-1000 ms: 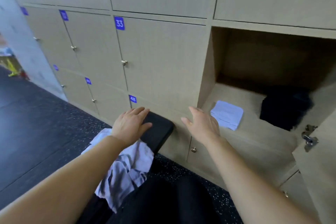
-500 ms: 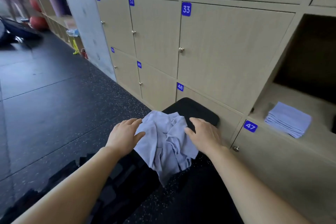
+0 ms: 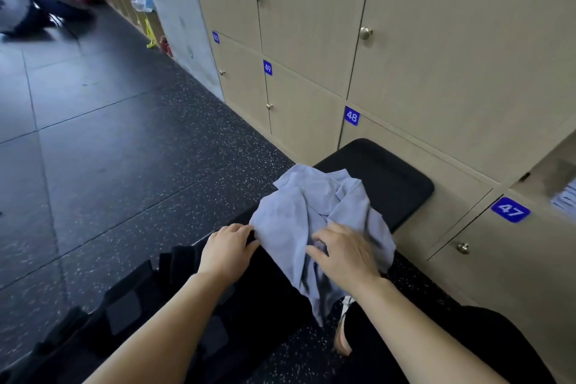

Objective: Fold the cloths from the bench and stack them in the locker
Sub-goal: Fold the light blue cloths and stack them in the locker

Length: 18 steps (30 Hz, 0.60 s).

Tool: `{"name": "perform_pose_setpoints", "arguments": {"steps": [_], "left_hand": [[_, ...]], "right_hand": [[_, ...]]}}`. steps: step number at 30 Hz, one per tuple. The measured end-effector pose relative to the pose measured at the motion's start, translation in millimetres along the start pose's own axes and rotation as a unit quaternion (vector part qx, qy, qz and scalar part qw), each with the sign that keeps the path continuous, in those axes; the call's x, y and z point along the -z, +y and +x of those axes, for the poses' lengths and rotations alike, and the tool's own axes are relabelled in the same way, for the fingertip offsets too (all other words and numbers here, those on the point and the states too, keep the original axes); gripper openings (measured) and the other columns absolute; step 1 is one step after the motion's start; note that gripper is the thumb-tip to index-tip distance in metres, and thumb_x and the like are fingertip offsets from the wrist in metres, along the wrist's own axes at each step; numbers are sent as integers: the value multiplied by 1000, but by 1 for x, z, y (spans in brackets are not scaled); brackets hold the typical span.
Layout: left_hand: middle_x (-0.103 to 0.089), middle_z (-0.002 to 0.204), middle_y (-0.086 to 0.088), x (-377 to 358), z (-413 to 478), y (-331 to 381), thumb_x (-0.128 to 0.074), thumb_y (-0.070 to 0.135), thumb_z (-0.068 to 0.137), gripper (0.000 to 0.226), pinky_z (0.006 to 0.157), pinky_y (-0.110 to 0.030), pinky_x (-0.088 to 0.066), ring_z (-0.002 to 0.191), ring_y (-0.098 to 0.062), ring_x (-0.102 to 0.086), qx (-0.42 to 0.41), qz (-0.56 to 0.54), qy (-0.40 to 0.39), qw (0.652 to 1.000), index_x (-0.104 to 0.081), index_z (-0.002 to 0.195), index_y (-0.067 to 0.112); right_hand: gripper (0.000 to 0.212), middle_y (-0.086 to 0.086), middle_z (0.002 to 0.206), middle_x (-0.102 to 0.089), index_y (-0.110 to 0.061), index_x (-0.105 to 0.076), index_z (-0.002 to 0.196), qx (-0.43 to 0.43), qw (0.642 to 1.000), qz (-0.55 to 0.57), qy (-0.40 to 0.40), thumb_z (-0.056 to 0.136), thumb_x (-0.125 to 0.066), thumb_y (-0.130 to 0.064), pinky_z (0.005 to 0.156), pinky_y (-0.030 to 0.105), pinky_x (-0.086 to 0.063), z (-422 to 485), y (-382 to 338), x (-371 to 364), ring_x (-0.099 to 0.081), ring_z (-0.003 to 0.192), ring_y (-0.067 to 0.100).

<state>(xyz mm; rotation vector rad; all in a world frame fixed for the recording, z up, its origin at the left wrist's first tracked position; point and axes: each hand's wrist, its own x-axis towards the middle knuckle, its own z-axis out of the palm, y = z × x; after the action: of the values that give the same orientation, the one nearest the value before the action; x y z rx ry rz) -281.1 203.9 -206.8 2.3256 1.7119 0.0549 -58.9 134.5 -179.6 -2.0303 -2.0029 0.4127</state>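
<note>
**A:** What takes up the most room?

**B:** The dark speckled floor [image 3: 124,165] on the left. Next is the locker wall [image 3: 436,56], with pale wood doors running along the right.

**A:** And the bench?

**B:** The black padded bench [image 3: 389,178] stands with its far end close to the lowest row of doors.

**A:** Where is the cloth?

**B:** A crumpled pale blue cloth heap [image 3: 305,215] lies on the bench. One corner hangs off the near side, down toward the floor.

**A:** And the hands?

**B:** Both are on the heap. The left hand [image 3: 227,248] is at its left edge, fingers together and bent, tips touching the fabric. I cannot tell whether they hold it. The right hand [image 3: 344,254] lies on the middle of the heap, fingers curled and a little apart. Its thumb and forefinger pinch a fold.

**A:** Is anything in the locker?

**B:** At the far right edge, the open locker [image 3: 548,171] shows part of a folded stack [image 3: 565,201]. It is the same pale colour, blurred and cut off by the frame, well apart from the heap.

**A:** And the small things?

**B:** The blue label 47 [image 3: 510,209] is on the door just below the open locker. Label 48 [image 3: 352,116] is above the bench's far end. A round metal knob [image 3: 365,33] is on a door higher up.
</note>
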Motion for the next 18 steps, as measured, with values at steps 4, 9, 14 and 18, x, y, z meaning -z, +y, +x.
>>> {"name": "perform_pose_setpoints", "arguments": {"steps": [4,9,14,18], "left_hand": [[-59,128,6,-12,0,-7,-44,45,99,36,97,-36,-42,118,-20,-53,6,-29,6,1000,-60,125,27],[-55,134,3,-22,-5,-4,-50,38,98,37,99,-37,-40,121,-23,-50,4,-84,31,996,-58,131,24],[-55,128,6,-22,-6,4,-60,33,92,23,98,-38,-39,119,-21,-50,38,-164,53,984,-63,114,25],[-58,101,8,-1,-4,20,-64,25,90,12,91,-38,-43,99,-18,-54,63,-231,88,967,-54,83,27]], "right_hand": [[36,-1,105,-61,-21,-67,91,-19,1000,-16,-5,92,-49,-52,94,30,-36,3,-4,-18,-48,114,18],[28,-3,97,-65,-23,-66,83,-52,999,-5,10,90,-53,-46,94,32,-34,7,-11,-31,-47,108,20],[20,-7,83,-66,-22,-66,75,-102,990,89,31,87,-57,-34,82,32,-40,10,-17,-26,-49,99,19],[18,-7,70,-65,-20,-64,69,-114,975,183,56,84,-60,-29,74,37,-48,10,-24,-9,-52,87,20]]}}
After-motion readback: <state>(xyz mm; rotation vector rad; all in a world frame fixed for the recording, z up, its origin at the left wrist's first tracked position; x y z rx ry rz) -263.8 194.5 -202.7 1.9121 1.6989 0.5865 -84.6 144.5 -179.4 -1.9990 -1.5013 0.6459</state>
